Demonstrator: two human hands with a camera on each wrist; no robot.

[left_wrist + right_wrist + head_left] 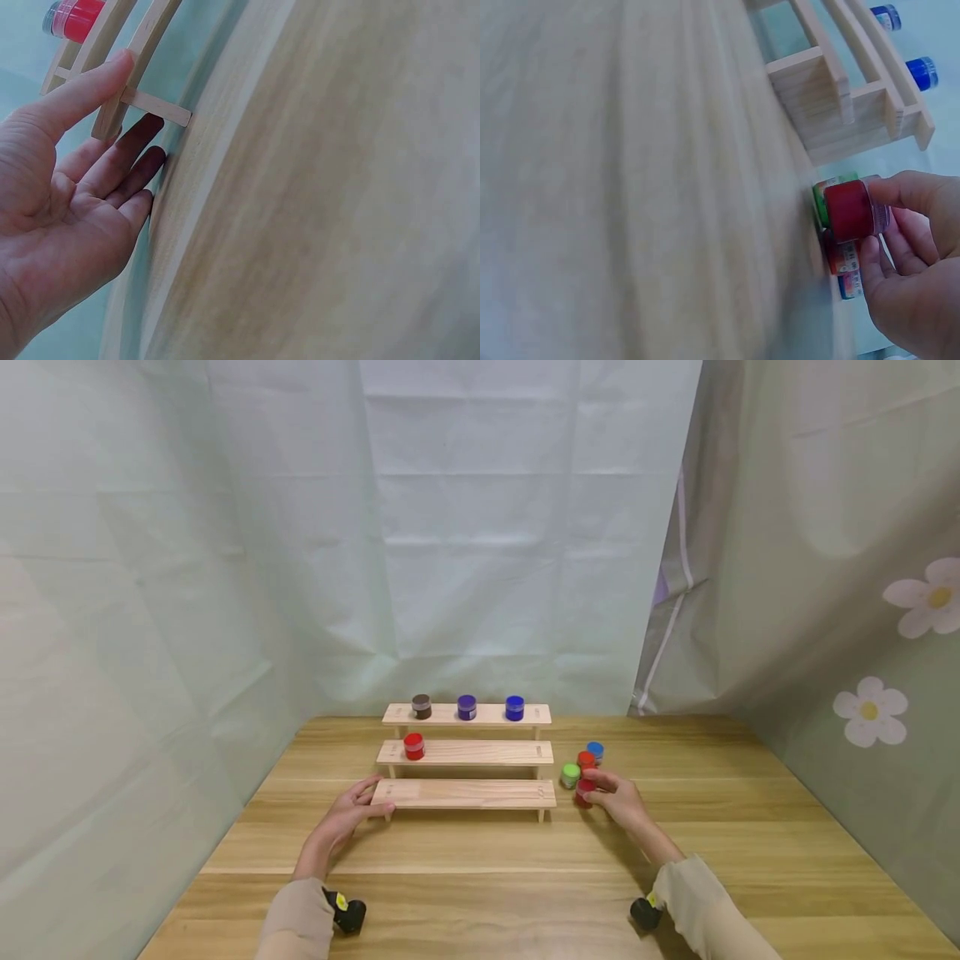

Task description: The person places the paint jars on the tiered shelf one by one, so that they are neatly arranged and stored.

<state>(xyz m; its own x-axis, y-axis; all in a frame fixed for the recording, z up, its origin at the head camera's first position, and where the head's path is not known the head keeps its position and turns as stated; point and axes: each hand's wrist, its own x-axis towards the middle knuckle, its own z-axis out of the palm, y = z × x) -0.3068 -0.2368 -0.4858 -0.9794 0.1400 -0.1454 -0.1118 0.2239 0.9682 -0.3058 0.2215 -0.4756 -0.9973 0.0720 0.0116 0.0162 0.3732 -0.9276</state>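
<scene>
A three-step wooden display rack (465,792) stands on the table. My left hand (351,812) holds the left end of its lowest step, thumb on top and the other fingers below and behind, as the left wrist view shows. On the right, my right hand (618,800) pinches a dark red paint jar (849,212) by its lid end, between thumb and fingers. Close by it stand a green jar (571,775), an orange-red jar (587,761) and a blue jar (596,751), partly covered by the hand and held jar in the right wrist view.
The top step carries a dark brown jar (422,707), a violet-blue jar (467,707) and a bright blue jar (514,708). A red jar (414,747) sits at the left of the middle step. Pale curtains (480,527) hang behind the wooden table (480,893).
</scene>
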